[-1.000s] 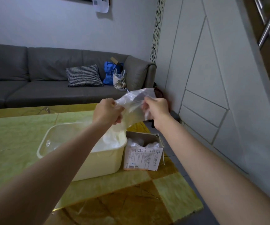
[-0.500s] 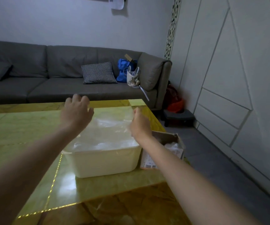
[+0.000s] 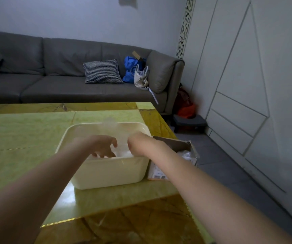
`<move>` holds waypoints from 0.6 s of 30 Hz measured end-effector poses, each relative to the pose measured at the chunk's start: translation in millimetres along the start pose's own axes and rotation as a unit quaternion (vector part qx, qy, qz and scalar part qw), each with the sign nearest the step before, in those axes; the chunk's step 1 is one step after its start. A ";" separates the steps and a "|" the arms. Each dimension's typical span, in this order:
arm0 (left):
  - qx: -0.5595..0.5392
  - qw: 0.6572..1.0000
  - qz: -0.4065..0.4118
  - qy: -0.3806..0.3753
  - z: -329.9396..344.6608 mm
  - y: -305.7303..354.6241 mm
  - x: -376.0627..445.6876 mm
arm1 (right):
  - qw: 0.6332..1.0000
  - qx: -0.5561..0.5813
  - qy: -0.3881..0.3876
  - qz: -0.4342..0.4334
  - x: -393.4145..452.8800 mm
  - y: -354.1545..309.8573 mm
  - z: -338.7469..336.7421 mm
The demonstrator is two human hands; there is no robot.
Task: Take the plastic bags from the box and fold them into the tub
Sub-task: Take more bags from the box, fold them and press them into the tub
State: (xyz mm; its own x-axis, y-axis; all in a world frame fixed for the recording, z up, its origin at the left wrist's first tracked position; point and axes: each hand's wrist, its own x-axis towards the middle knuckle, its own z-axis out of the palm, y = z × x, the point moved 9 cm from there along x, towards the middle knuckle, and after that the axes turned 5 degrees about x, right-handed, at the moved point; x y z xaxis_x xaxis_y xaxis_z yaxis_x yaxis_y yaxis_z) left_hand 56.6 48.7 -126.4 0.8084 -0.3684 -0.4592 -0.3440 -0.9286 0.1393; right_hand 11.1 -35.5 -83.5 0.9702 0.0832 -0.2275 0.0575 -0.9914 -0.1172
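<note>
Both hands down in the cream tub (image 3: pixel 110 173) at frame centre, left hand (image 3: pixel 104 147) fingers spread, pressing clear plastic bags (image 3: pixel 124 153), right hand (image 3: pixel 134 140) hidden, state unclear; bags look light, limp, slippery—pinch edges; more in box (image 3: pixel 185 153) right.

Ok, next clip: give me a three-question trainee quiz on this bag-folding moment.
1. True or false: both hands are down inside the tub.
2. Where is the box relative to the tub? A) on its right, B) on its left, C) behind it.
3. Fill in: bags still wait in the ____.

Key: 1 true: the left hand and the right hand both reach in onto the bags there. 2 A. 3 box.
</note>
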 end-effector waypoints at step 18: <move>0.133 0.910 0.281 0.276 -46.8 150.6 -57.4 | 0.972 0.197 0.046 0.122 -46.2 120.3 -6.9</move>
State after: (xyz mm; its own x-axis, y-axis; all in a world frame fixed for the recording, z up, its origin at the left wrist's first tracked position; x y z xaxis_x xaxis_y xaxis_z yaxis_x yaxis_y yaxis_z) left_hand -19.3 -72.1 -38.0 0.5614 -0.8159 0.1385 -0.8206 -0.5705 -0.0350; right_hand -25.2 -159.3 -80.4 0.9617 -0.1763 -0.2097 -0.2534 -0.8634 -0.4364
